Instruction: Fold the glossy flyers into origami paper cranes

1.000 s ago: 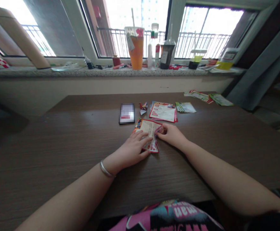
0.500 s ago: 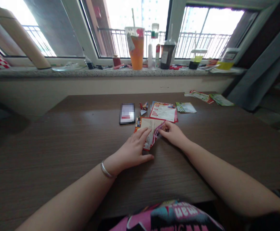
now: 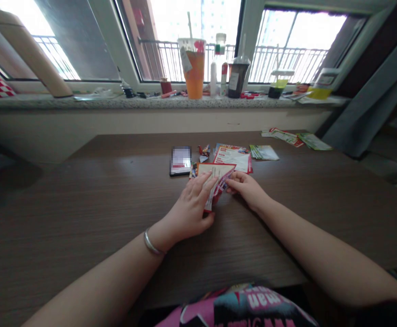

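A printed paper leaflet (image 3: pixel 220 169) with a red border lies on the table in front of me, its right side folded over to show a purple and red strip. My left hand (image 3: pixel 191 206), with a silver bangle at the wrist, rests on the leaflet with its fingers stretched out flat; the thumb is near the bottom edge. On the right, my right hand (image 3: pixel 248 188) pinches the folded edge between thumb and fingers. Just beyond are a stack of similar leaflets (image 3: pixel 234 156), a small folded paper piece (image 3: pixel 204 153) and a phone-like device (image 3: pixel 181 161) with a blurred screen.
Green and white papers (image 3: pixel 264 152) lie right of the stack, with more leaflets (image 3: pixel 285 136) farther back. The granite windowsill (image 3: pixel 151 103) behind the brown table (image 3: pixel 99 218) holds an orange drink cup (image 3: pixel 195 72), a dark cup (image 3: pixel 236 79), bottles and small items.
The leaflet's top edge has shifted slightly up and it looks more folded. My left thumb has drawn in towards the paper, and my right fingers have moved slightly down along the fold.
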`<action>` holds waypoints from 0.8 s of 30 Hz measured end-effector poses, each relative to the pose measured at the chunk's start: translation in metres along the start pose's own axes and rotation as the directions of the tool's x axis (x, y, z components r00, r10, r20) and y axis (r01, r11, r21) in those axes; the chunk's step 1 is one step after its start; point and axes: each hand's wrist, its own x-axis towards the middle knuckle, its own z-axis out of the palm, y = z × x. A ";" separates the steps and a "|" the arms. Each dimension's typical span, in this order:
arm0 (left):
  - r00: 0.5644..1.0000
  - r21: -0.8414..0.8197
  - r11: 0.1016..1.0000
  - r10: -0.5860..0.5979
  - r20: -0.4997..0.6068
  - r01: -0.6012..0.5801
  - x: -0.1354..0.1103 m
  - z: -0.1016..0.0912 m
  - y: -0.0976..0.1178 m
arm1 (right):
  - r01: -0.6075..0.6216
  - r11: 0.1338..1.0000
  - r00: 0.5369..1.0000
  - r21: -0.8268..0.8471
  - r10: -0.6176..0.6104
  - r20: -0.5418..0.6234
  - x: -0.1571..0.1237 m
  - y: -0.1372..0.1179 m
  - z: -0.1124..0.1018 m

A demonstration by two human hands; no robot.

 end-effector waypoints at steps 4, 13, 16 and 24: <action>0.999 0.068 0.998 0.019 -0.043 -0.016 -0.001 0.003 -0.001 | 0.002 1.000 1.000 0.018 -0.002 0.003 -0.002 -0.001 0.001; 0.996 0.094 0.995 -0.035 -0.087 0.043 0.000 0.005 -0.005 | 0.120 0.975 0.992 -0.187 -0.111 0.057 -0.004 0.002 0.004; 0.995 0.069 0.996 -0.049 -0.085 0.055 0.001 0.004 -0.006 | 0.150 0.957 0.988 -0.250 -0.135 0.079 -0.006 0.001 0.004; 0.993 0.065 0.995 -0.075 -0.091 0.081 0.001 -0.001 -0.004 | 0.175 0.950 0.982 -0.259 -0.150 0.113 -0.008 0.002 0.005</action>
